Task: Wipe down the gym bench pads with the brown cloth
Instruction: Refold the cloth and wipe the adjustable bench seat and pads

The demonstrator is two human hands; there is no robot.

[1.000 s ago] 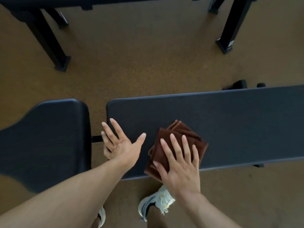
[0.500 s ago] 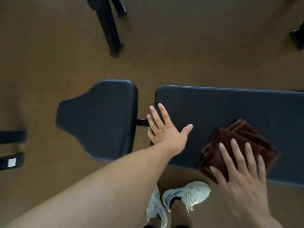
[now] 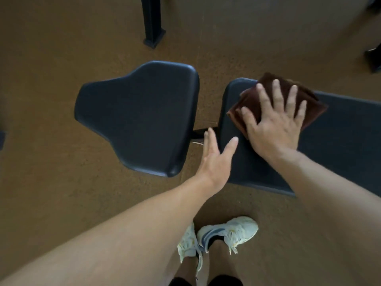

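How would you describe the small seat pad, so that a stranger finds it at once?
Start at the long dark rectangular bench pad under the brown folded cloth. Across a narrow gap lies the shorter dark seat pad. Only it tapers to a narrow end.

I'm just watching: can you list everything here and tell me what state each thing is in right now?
Brown cloth: folded, lying on the long pad's far corner.
Right hand: flat, fingers spread, pressing the cloth.
Left hand: open, at the long pad's end.
Long pad: level, partly covered.
Seat pad: bare, untouched.
Shoes: on the floor.
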